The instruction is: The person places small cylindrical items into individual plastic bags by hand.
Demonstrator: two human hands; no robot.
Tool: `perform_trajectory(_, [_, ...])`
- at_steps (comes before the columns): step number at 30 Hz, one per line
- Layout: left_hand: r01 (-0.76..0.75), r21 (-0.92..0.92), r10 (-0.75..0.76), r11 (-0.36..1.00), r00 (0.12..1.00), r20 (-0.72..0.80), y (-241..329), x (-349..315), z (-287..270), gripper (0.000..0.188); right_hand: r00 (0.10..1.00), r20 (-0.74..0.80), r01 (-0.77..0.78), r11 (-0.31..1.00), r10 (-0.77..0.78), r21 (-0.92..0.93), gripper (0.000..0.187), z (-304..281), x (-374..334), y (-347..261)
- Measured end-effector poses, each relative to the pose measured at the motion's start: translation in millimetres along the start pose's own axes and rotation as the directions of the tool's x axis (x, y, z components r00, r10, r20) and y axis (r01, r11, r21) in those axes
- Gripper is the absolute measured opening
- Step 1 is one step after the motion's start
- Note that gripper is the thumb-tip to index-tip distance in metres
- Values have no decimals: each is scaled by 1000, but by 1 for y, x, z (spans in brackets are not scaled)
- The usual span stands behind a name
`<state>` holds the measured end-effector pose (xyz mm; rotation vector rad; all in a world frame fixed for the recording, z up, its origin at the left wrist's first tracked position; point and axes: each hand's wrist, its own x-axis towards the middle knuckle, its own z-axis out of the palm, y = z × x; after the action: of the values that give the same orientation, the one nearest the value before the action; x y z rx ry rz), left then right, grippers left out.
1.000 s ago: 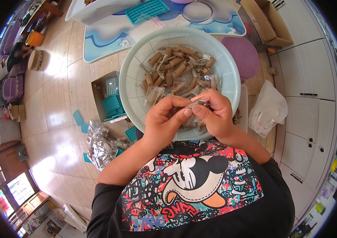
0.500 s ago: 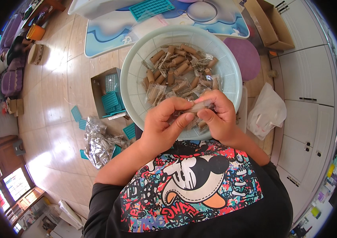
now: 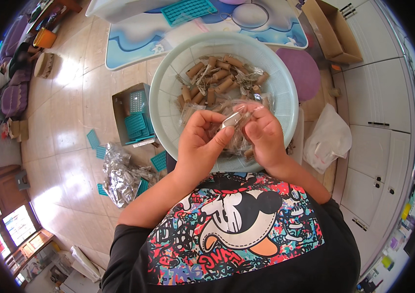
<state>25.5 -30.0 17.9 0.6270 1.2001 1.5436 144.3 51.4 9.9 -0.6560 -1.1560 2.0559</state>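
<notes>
A crinkled clear plastic packet [image 3: 234, 118] stretches between my two hands over the basket; glare hides what is inside it. My left hand [image 3: 201, 139] pinches its left end between thumb and fingers. At the other end, the fingers of my right hand [image 3: 266, 136] are closed on the plastic. Beneath them, the round pale-green mesh basket [image 3: 166, 73] holds several brown cylinders [image 3: 224, 86], some loose and some in clear wrapping. Dry-looking twisted strands lie among the cylinders. My hands cover the near part of the pile.
Beyond the basket stands a blue patterned table [image 3: 134, 46] with a teal tray [image 3: 188, 12]. Left of it sit a box of teal trays [image 3: 136, 124] and a silvery plastic bag [image 3: 119, 171]. To the right are a white bag [image 3: 329, 141], a purple stool [image 3: 300, 73] and white cabinets [image 3: 373, 93].
Both hands keep hold of the packet. My right fingers have turned and shifted slightly, and the plastic now shows more, stretched shiny between the hands.
</notes>
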Motion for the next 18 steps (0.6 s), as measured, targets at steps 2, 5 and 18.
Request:
perform_trajectory(2, [9, -29, -10, 1000, 999, -40, -1, 0, -3, 19, 998, -3, -68, 996, 68, 65, 12, -6, 1, -1])
perform_trajectory(5, [106, -78, -104, 991, 994, 30, 1, 2, -10, 21, 989, 7, -148, 983, 150, -108, 10, -11, 1, -2])
perform_trajectory(18, [64, -129, -75, 990, 994, -82, 4, 13, -12, 17, 961, -3, 215, 758, -275, -616, 17, -9, 1, -14])
